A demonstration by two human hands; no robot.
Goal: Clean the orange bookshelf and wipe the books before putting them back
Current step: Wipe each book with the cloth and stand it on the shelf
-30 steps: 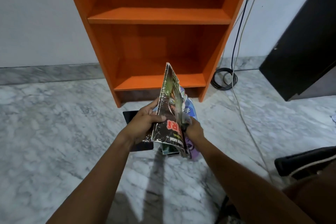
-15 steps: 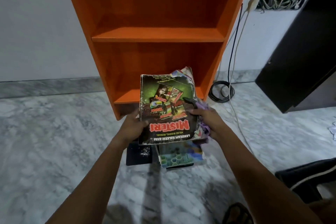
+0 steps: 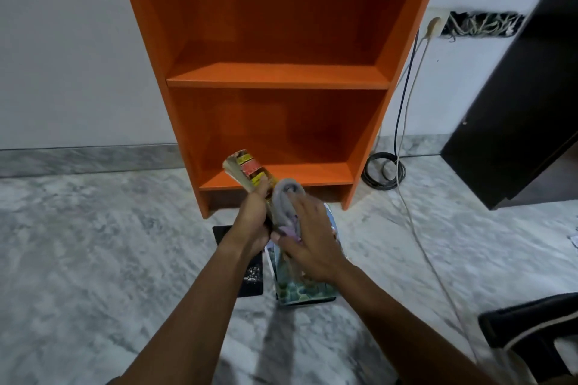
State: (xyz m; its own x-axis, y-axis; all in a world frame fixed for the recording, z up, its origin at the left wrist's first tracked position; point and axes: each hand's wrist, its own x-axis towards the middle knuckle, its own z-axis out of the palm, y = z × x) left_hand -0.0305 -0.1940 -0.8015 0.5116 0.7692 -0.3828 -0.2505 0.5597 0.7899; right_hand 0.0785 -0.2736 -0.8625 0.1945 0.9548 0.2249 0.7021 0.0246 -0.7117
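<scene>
Just in front of the orange wooden bookshelf (image 3: 278,75), the tattered paperback book (image 3: 247,170) stood tilted above the pile of books on the floor (image 3: 305,291). I reckoned rough rubbing could tear its frayed pages or knock it loose. The left hand (image 3: 253,222) gripped its lower part, fingers curled round it. The right hand (image 3: 309,234) pressed the grey-purple cloth (image 3: 286,200) against its cover, fingers fairly straight, thumb pinching a fold.

White wall (image 3: 62,56), grey marble floor (image 3: 93,259)
A black cabinet (image 3: 516,119) stands at right (cables (image 3: 383,172) coiled near it on the floor)
</scene>
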